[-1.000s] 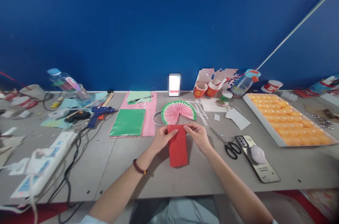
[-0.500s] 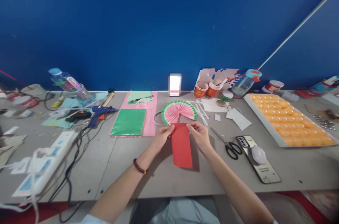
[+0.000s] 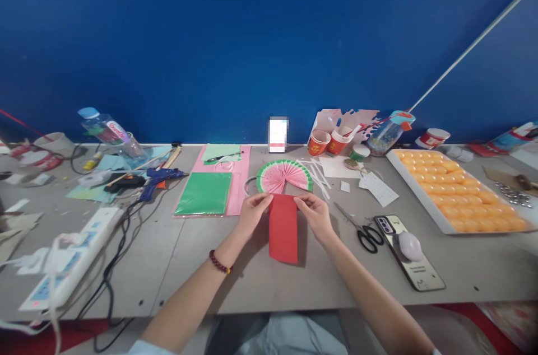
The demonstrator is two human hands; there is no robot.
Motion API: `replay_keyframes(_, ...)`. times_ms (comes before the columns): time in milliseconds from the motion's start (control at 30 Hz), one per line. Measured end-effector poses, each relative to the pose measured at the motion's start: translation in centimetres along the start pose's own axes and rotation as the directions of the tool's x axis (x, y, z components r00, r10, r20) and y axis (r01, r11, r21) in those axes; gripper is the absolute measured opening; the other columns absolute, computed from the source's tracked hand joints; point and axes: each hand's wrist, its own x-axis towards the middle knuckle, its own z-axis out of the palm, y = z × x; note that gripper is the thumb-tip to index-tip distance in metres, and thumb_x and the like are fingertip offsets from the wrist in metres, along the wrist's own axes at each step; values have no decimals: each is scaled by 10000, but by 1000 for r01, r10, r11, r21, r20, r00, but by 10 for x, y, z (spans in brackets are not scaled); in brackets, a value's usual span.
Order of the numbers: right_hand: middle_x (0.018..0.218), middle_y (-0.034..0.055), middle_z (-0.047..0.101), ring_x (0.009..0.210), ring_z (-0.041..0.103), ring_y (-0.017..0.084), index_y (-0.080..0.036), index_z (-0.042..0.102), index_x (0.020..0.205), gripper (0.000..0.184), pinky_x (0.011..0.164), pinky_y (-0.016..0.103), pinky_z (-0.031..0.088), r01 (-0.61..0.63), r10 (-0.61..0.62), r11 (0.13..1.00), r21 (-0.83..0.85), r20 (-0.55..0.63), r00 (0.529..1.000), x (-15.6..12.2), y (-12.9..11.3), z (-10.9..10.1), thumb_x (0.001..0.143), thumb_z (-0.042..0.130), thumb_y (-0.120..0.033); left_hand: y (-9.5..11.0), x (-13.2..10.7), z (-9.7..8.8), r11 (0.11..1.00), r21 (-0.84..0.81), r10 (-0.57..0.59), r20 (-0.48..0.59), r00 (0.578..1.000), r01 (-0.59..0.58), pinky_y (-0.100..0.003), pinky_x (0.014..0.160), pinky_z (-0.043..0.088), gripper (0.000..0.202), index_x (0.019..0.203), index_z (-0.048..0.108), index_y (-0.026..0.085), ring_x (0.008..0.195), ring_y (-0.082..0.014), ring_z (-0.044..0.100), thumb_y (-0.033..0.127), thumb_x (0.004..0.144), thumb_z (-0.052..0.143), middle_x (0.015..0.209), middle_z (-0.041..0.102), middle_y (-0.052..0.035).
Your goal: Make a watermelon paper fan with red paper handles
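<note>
A folded red paper strip (image 3: 283, 229) lies lengthwise on the grey table (image 3: 189, 265) in front of me. My left hand (image 3: 251, 213) pinches its far left corner, and my right hand (image 3: 314, 215) pinches its far right corner. Both hands have fingers closed on the paper's top edge. Just beyond the strip sits a pink and green watermelon paper fan (image 3: 283, 176). A bead bracelet (image 3: 219, 262) is on my left wrist.
Green paper (image 3: 204, 193) on pink sheets lies at left, with a glue gun (image 3: 157, 178), power strip (image 3: 69, 257) and cables. Scissors (image 3: 365, 232), a phone (image 3: 407, 251) and a tray of orange balls (image 3: 460, 190) lie right. Cups (image 3: 328, 142) stand behind.
The red strip's near end swung right half a second ago, then back to straight. Both hands kept hold of its top corners and shifted slightly away from me.
</note>
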Motion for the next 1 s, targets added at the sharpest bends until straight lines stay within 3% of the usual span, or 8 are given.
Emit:
replay_keyframes(167, 642, 13, 641, 582, 569, 132, -174, 653, 724, 329, 589, 262, 471, -52, 53, 997, 49, -4, 999, -1, -2, 2, 666, 711, -493, 3, -1, -2, 998, 46, 35, 26, 999, -36, -221, 536, 367, 235, 548, 585, 160, 530, -97, 464, 312, 719, 640, 519, 527, 31)
replay_keyframes(500, 633, 4, 623, 576, 547, 123, -168, 651, 712, 332, 592, 260, 456, -83, 81, 995, 63, 29, 996, 1, 1, 1, 649, 736, -483, 6, 2, -2, 989, 115, 90, 30, 996, -93, -221, 518, 391, 281, 632, 577, 163, 523, -100, 485, 420, 726, 644, 552, 532, 30)
replay_keyframes(633, 646, 7, 637, 590, 552, 125, -167, 667, 720, 318, 588, 253, 440, -147, 138, 986, 73, 120, 983, -1, -4, 1, 650, 740, -468, 3, 1, -9, 998, 54, -29, 149, 988, 21, -229, 496, 382, 339, 576, 538, 168, 484, -102, 464, 445, 763, 595, 502, 490, 35)
replay_keyframes(767, 682, 19, 667, 610, 572, 128, -157, 689, 726, 312, 598, 248, 436, -232, 225, 973, -18, 333, 916, -5, -8, 1, 656, 737, -457, 1, 0, -12, 978, 147, -193, 344, 919, 150, -225, 492, 347, 360, 614, 583, 147, 504, -105, 465, 482, 743, 613, 540, 518, 20)
replay_keyframes(867, 663, 13, 663, 589, 565, 119, -150, 693, 736, 314, 575, 236, 424, -227, 247, 969, -95, 381, 891, -6, -6, 1, 674, 723, -456, 1, 0, -10, 954, 284, -214, 430, 877, 94, -213, 506, 317, 339, 635, 598, 132, 543, -101, 471, 453, 696, 685, 581, 534, 14)
replay_keyframes(1000, 674, 6, 675, 579, 576, 114, -155, 679, 786, 320, 545, 219, 418, -222, 236, 972, -81, 377, 896, -5, -1, 0, 691, 713, -459, -3, 3, -8, 936, 351, -160, 426, 890, 0, -216, 533, 323, 351, 627, 574, 135, 573, -105, 473, 459, 699, 687, 600, 526, 13)
